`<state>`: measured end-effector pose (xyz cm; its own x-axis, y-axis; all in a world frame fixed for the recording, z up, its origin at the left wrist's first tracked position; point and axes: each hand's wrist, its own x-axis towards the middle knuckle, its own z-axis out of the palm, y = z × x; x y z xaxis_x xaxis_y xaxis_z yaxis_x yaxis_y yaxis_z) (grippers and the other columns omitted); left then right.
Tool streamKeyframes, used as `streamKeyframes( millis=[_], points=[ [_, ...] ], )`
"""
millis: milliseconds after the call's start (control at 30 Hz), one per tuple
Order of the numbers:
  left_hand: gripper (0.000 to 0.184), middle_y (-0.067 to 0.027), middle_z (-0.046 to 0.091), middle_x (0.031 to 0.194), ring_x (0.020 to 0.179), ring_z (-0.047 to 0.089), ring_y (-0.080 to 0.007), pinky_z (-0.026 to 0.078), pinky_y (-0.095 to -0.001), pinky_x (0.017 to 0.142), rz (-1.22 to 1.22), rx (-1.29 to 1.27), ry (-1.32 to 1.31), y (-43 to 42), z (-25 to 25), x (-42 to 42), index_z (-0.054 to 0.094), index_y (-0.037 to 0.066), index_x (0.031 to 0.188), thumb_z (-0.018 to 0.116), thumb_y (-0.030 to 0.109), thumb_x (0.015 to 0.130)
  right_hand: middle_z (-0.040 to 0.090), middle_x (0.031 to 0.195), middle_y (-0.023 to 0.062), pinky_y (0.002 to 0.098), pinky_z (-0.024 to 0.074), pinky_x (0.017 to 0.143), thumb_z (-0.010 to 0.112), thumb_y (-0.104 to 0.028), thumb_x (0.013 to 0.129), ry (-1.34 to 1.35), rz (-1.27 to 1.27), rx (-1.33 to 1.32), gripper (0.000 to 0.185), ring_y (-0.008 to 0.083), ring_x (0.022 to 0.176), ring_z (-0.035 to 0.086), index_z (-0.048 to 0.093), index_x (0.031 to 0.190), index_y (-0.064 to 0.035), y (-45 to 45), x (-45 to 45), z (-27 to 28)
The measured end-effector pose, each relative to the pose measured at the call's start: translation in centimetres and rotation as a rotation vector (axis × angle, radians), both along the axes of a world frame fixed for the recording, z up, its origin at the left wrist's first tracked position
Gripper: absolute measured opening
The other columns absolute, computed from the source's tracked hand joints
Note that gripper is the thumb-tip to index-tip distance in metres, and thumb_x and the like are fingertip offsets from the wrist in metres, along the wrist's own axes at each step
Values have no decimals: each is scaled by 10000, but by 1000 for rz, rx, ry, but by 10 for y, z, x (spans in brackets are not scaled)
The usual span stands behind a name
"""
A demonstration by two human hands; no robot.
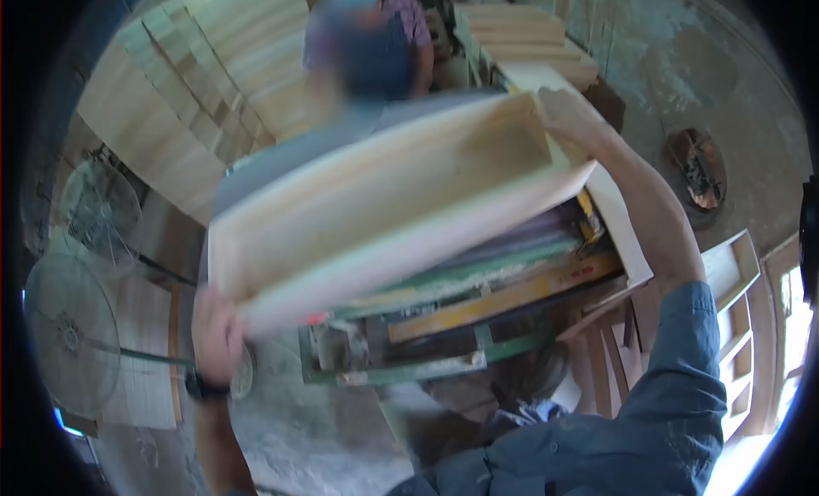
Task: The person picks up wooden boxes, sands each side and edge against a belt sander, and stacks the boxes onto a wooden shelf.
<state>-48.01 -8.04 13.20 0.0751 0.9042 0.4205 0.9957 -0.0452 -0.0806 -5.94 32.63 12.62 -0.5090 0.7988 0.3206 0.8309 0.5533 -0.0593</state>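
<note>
A long, open wooden box is held up at a slant, its hollow side showing, its right end higher. My left hand, with a dark watch on the wrist, grips the lower left corner. At the upper right end my right hand has its fingers closed over the edge. Below the box is a green metal frame with a yellowish bar across it. The box is blurred by motion.
A person stands across the work surface. Stacked boards fill the upper left; more wood lies at the upper right. Two round fans are at the left. Wooden frames stand at the right.
</note>
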Motion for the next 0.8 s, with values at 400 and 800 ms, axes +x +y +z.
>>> streamKeyframes(
  millis=[400,800],
  points=[
    [115,-143,485,734,790,495,-328,405,-419,865,-243,-48,-108,134,-96,-56,467,18,717,574,60,717,608,775,219,449,478,688,455,-220,823,-133,-323,4,243,370,757,602,559,851,-2,17,-18,-97],
    [174,-118,513,733,766,520,-297,397,-441,888,-127,170,-11,13,-17,-48,498,27,703,635,100,625,593,734,224,457,475,656,467,-211,802,186,-167,18,215,376,743,597,535,814,-8,-61,-41,-10]
  ],
)
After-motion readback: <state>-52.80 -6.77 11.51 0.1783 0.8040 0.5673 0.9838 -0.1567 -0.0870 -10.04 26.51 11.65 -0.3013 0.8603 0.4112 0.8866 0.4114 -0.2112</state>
